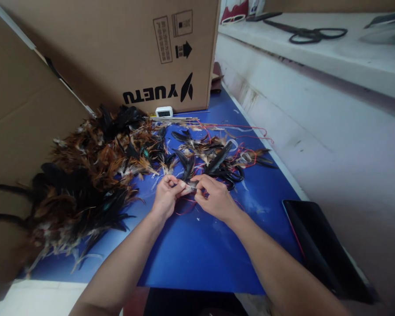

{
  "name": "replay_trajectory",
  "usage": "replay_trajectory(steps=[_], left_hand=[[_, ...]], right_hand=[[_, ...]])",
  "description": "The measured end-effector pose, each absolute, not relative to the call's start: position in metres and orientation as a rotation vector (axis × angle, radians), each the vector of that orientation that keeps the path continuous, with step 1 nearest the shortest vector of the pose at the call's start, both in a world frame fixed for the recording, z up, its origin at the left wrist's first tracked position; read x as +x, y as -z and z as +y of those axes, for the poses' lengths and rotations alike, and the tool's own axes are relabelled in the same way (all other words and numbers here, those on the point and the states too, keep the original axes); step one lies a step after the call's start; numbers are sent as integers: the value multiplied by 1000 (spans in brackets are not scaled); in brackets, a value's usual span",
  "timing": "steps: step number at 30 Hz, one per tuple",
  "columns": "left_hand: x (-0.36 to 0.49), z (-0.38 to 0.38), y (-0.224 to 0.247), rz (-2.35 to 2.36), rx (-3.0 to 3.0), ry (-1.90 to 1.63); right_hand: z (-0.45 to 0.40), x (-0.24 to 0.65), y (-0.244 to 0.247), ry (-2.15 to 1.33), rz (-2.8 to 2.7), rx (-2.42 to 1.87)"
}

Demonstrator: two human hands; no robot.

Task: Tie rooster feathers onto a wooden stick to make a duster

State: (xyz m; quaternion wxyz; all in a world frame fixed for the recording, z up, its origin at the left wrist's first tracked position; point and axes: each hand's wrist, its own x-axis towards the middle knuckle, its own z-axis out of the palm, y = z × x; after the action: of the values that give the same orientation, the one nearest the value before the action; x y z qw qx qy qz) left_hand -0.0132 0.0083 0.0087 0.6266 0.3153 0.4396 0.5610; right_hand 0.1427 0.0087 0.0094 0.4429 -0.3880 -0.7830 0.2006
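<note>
Over the blue table [184, 245], my left hand [167, 193] pinches the base of a dark feather [187, 164] between thumb and finger. Close beside it on the right, my right hand [214, 195] is closed, its fingertips at the same feather base, where pale fluff and a thin light strand show. Whether the right fingers grip the strand or the fluff is too small to tell. Black scissors handles [235, 174] lie just behind my right hand, partly under feathers. Red string [186, 211] runs on the table beneath my hands.
A large pile of brown and black feathers [95, 162] covers the left side. Behind stand a cardboard box [118, 48] and a small white digital display [164, 112]. A dark phone [322, 245] lies at right; large scissors [304, 34] rest on the ledge [349, 55].
</note>
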Motion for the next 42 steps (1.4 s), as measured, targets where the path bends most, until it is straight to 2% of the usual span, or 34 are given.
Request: replay_trajectory(steps=[10, 19, 29, 42], left_hand=[[-16, 7, -6, 1008, 832, -1149], [-14, 2, -13, 1038, 1091, -846], [-22, 4, -13, 1128, 1181, -857], [-44, 14, -16, 1280, 1361, -778]], right_hand=[[7, 145, -9, -402, -2012, -1005], [4, 144, -11, -334, -2072, -1014], [7, 148, -12, -214, -2168, -949], [30, 182, -11, 13, -1919, -1266]])
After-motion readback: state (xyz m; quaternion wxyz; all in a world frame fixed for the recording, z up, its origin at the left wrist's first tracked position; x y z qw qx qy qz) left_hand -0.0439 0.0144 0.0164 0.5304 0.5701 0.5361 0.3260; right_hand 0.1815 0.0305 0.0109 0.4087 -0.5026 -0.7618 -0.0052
